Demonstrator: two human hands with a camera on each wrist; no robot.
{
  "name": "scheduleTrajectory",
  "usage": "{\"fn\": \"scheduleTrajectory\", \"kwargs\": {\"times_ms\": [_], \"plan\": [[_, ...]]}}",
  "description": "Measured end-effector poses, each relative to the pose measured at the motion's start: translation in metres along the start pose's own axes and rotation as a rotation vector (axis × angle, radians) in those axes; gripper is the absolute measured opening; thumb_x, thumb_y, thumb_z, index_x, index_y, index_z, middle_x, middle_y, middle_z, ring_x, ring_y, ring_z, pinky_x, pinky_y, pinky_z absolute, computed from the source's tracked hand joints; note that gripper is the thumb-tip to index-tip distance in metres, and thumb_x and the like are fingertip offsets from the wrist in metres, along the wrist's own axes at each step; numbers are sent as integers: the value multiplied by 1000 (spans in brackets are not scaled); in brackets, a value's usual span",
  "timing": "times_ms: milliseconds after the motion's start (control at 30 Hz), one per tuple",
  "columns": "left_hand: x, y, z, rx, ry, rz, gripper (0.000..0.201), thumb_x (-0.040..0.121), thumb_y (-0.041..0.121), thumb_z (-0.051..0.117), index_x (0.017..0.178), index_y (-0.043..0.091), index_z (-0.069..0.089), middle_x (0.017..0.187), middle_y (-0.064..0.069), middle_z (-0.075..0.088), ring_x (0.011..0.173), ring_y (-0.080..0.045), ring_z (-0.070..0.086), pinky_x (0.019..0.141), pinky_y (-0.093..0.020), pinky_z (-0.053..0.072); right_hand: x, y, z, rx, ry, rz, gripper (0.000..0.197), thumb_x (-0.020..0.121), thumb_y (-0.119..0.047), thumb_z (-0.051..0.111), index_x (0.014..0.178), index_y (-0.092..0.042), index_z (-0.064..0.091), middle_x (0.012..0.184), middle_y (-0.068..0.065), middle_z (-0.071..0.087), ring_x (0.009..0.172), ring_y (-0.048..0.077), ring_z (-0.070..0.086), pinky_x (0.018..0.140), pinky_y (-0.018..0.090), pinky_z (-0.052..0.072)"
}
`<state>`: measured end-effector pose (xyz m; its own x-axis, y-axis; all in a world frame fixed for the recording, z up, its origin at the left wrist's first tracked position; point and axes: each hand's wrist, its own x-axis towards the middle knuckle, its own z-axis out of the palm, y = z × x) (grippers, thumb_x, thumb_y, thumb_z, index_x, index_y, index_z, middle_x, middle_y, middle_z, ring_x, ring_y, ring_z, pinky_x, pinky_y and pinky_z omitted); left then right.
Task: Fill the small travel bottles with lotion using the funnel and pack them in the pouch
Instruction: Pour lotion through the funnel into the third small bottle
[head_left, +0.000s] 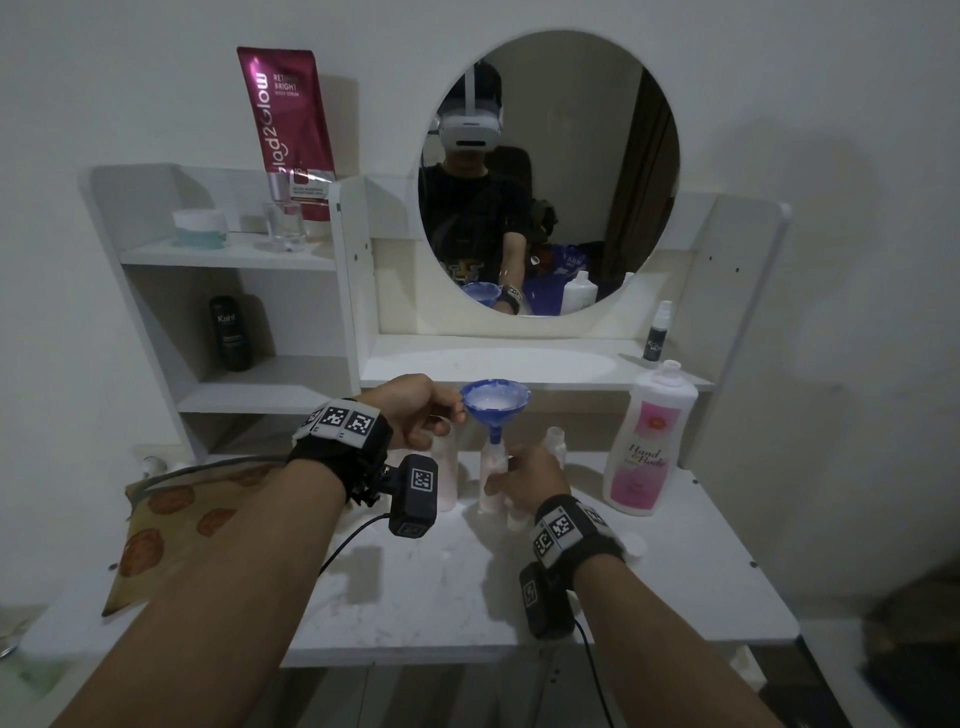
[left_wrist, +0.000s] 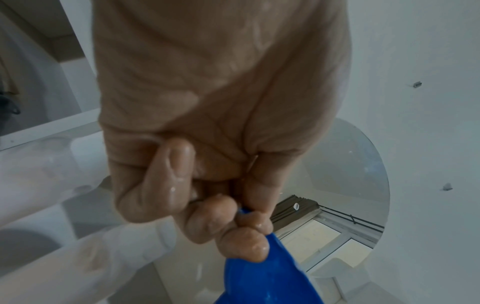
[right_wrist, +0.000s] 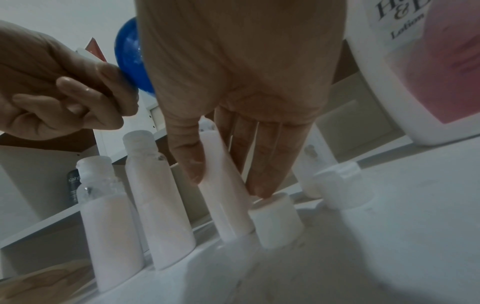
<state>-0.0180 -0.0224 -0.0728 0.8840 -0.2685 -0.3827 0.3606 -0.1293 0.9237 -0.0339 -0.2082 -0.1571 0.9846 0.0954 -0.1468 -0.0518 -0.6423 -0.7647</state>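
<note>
The filling is well under way, judging by the row of small bottles. In the right wrist view two uncapped ones at 8 o'clock, a shorter bottle (right_wrist: 110, 232) and a taller bottle (right_wrist: 161, 207), already hold pale lotion. The blue funnel (head_left: 496, 402), with lotion pooled in its bowl, has its spout in a third bottle (head_left: 491, 480) at the middle of the surface (head_left: 519, 587). The left hand (head_left: 415, 413) forms a pinching grip on the funnel's rim tab; the right hand (head_left: 530, 480) has its grip clamped around the bottle being filled, thumb on one side and straight fingers on the other. Loose white caps (right_wrist: 276, 220) stand beside it, so capping and packing remain. The patterned pouch (head_left: 171, 525) lies flat at 9 o'clock. The big lotion bottle (head_left: 649, 441) stands at 2 o'clock. It is a white vanity with a round mirror (head_left: 548, 171) at 12 o'clock and side shelves (head_left: 228, 254) with toiletries at 10 o'clock.
</note>
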Motion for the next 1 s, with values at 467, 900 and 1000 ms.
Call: {"fn": "scheduleTrajectory", "kwargs": {"times_ms": [467, 900, 1000], "plan": [[-1, 5, 2, 18, -4, 4, 38, 86, 4, 40, 122, 7, 53, 72, -3, 53, 47, -10, 35, 38, -18, 15, 2, 1, -3, -31, 18, -18, 19, 75, -20, 70, 88, -28, 59, 85, 1, 70, 76, 23, 70, 76, 42, 60], [9, -7, 0, 51, 5, 0, 14, 89, 10, 43, 80, 11, 54, 73, -3, 56, 48, -10, 36, 41, -21, 14, 5, 3, -2, -29, 14, -30, 17, 72, -22, 73, 83, -28, 61, 84, 2, 72, 78, 21, 70, 81, 42, 58], [11, -8, 2, 72, 12, 4, 14, 90, 11, 43, 82, 11, 54, 72, -3, 56, 49, -10, 37, 39, -19, 16, 5, 2, -2, -21, 22, -35, 22, 71, -20, 74, 85, -29, 61, 87, 3, 73, 80, 22, 70, 83, 42, 58]]}}
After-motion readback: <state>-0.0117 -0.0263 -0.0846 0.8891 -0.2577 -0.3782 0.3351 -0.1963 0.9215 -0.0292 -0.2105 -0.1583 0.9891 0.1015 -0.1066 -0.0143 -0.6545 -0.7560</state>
